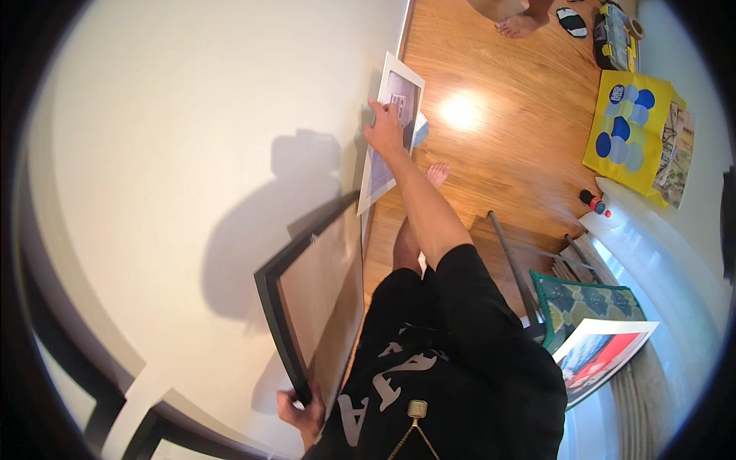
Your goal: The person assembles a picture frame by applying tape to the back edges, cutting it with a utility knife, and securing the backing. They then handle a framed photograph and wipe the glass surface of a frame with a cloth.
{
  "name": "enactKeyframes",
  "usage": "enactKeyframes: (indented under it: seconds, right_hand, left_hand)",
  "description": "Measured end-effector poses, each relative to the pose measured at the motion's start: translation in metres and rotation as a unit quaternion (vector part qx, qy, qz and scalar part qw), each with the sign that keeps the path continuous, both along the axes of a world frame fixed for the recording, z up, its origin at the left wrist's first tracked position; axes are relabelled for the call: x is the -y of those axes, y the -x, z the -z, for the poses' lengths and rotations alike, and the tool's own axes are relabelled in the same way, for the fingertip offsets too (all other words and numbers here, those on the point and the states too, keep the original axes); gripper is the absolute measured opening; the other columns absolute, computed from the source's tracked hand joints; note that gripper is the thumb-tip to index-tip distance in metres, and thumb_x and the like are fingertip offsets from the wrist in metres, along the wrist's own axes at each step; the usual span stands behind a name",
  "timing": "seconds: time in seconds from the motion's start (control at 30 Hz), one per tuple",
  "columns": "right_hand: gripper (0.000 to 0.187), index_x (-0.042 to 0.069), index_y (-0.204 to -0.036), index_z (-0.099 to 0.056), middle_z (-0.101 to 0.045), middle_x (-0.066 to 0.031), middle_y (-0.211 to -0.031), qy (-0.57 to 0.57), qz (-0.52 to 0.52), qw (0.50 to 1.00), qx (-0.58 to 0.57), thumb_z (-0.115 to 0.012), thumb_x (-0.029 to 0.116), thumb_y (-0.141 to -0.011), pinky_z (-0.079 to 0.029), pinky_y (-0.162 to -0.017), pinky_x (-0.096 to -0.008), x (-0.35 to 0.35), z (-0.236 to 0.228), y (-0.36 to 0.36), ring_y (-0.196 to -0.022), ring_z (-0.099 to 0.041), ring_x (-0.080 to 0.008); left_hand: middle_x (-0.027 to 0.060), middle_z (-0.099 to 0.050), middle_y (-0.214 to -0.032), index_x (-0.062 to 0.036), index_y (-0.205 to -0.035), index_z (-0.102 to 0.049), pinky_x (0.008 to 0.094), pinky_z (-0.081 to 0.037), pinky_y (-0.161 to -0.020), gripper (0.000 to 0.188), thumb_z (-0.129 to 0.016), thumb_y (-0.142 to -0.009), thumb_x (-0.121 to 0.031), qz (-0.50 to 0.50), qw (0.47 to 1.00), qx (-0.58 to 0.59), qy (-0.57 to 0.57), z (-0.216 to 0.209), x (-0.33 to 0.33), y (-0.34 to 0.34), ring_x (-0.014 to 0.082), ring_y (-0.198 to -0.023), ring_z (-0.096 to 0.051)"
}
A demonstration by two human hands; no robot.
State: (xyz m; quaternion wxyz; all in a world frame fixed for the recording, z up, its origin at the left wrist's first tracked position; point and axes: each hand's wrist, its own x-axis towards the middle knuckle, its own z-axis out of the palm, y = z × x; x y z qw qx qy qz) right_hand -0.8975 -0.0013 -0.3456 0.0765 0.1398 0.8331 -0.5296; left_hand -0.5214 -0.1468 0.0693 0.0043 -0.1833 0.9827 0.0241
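My left hand [303,414] grips the lower end of a large black picture frame [287,326], which stands tilted beside the white wall. Its inside shows a pale brownish panel. My right hand [386,130] reaches forward across the body and holds a white-bordered picture print [381,172] along the wall side. The fingers lie over the print's border and face, with the index finger stretched out. The print is close to the far end of the frame. Part of the print is hidden behind my hand and wrist.
A chair [502,249] with a green patterned cushion [583,307] stands at right, another white-bordered print [606,356] beside it. Beyond are a yellow bag [625,134], a toolbox [609,38], a small dark bottle [590,201] and another person's foot [521,24]. Black frames [107,414] are at lower left.
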Motion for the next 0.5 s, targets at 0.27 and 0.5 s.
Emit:
enactKeyframes:
  seconds: [0.27, 0.5]
  right_hand:
    - [0.061, 0.009, -0.132, -0.056, -0.053, -0.0253, -0.128, 0.169, 0.067, 0.983, -0.034, -0.071, 0.031, -0.077, -0.041, -0.102, -0.0453, 0.034, 0.018, -0.036, -0.115, -0.053, -0.0427]
    - [0.080, 0.003, -0.134, -0.053, -0.060, -0.0137, -0.126, 0.418, 0.237, 0.809, 0.339, -0.046, 0.068, -0.088, -0.041, -0.098, -0.0346, 0.025, -0.014, -0.256, -0.114, -0.056, -0.0272]
  left_hand:
    - [0.0067, -0.049, -0.060, -0.0046, -0.074, -0.050, 0.0295, -0.039, -0.046, 0.042, -0.088, -0.061, -0.016, 0.015, 0.999, -0.003, -0.045, -0.053, 0.017, -0.076, 0.0193, -0.046, -0.048]
    - [0.0070, -0.053, -0.062, -0.0047, -0.073, -0.049, 0.0285, -0.043, -0.047, 0.041, -0.088, -0.062, -0.013, 0.014, 0.997, 0.019, -0.079, -0.062, 0.004, -0.070, 0.0154, -0.048, -0.052]
